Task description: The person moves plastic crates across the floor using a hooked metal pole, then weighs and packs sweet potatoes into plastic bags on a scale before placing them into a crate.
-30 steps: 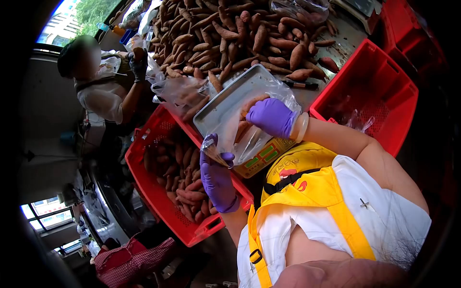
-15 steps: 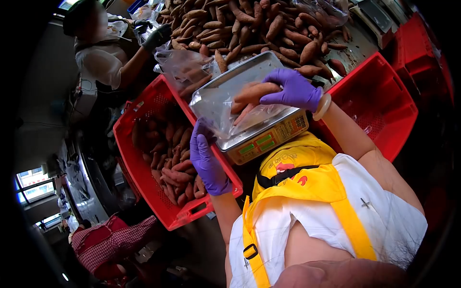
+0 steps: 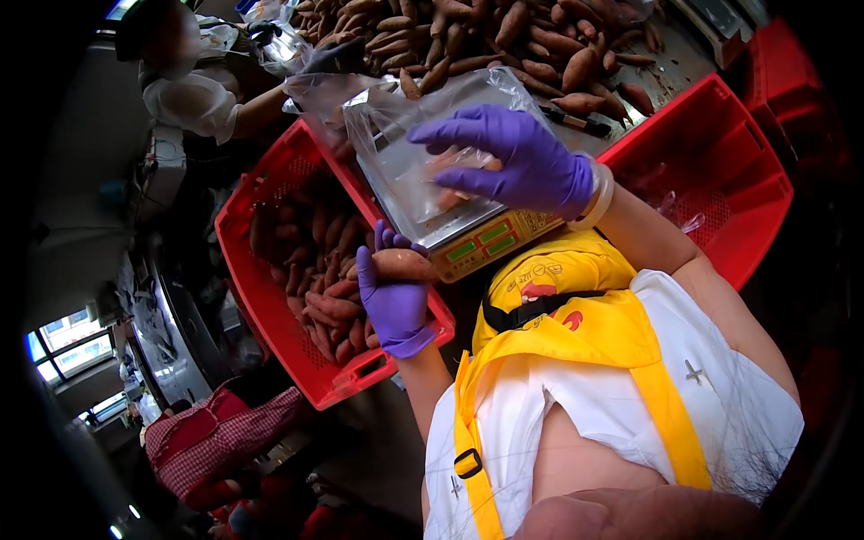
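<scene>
My left hand (image 3: 394,306), in a purple glove, has its fingers closed round a sweet potato (image 3: 405,265) above the near rim of the left red crate (image 3: 328,396). My right hand (image 3: 517,164), gloved the same way, hovers over the digital scale (image 3: 493,241) with thumb and fingers apart and nothing in its grasp. Under it a clear plastic bag (image 3: 382,148) lies spread on the metal pan. Some sweet potato shows through the bag, mostly hidden by my right hand.
A big heap of sweet potatoes (image 3: 531,45) covers the table behind the scale. More sweet potatoes (image 3: 328,306) fill part of the left crate. Another red crate (image 3: 756,198) stands at right. A co-worker's arm (image 3: 261,112) reaches in at upper left.
My right hand has let go of the sweet potatoes it held over the bag. My left hand has left the bag's edge and now grips a sweet potato.
</scene>
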A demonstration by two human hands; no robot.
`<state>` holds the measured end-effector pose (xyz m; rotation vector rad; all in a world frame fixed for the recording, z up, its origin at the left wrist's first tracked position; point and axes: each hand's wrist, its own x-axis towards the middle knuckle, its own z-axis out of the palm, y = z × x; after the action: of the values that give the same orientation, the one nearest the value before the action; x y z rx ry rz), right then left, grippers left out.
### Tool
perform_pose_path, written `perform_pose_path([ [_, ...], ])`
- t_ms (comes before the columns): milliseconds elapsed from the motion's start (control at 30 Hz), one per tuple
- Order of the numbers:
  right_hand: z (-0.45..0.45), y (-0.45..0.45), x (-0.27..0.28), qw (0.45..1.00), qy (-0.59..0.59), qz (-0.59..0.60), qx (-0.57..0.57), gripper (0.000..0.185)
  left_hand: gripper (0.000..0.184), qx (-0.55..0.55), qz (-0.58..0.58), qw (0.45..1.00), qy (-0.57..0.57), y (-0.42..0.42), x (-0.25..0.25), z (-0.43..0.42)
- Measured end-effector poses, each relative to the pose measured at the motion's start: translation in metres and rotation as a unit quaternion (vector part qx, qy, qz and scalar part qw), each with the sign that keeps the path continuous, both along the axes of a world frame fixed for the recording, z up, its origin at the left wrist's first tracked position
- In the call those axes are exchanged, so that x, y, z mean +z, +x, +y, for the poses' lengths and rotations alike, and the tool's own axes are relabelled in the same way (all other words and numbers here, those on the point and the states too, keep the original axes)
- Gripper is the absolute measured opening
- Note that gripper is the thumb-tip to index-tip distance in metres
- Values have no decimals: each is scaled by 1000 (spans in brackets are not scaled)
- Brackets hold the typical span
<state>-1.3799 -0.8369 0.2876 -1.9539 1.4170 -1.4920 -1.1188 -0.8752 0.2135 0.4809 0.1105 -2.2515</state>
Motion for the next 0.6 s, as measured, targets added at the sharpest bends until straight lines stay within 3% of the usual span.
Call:
perform_pose_path([
  [100, 18, -42, -12, 984, 131, -112, -51, 30, 47, 32, -6, 995, 98, 46, -33, 5],
  [233, 38, -68, -26, 965, 136, -209, -78, 25, 53, 114, -72, 983, 123, 104, -61, -1],
  [300, 44, -73, -27, 956, 148, -235, -90, 24, 51, 139, -81, 984, 81, 121, -57, -8],
  [333, 46, -75, -28, 950, 150, -260, -91, 23, 49, 144, -7, 988, 56, 123, -43, -9],
  [400, 50, -77, -27, 942, 149, -284, -96, 23, 56, 243, -44, 969, 20, 148, -58, -34],
  [467, 53, -77, -26, 952, 131, -258, -103, 23, 63, 286, -111, 951, 42, 136, -29, -42],
  [567, 56, -77, -22, 953, 120, -255, -113, 23, 64, 257, -102, 956, 97, 116, -1, -50],
  [600, 55, -74, -18, 952, 119, -256, -116, 23, 65, 238, -192, 952, -2, 101, 0, -50],
])
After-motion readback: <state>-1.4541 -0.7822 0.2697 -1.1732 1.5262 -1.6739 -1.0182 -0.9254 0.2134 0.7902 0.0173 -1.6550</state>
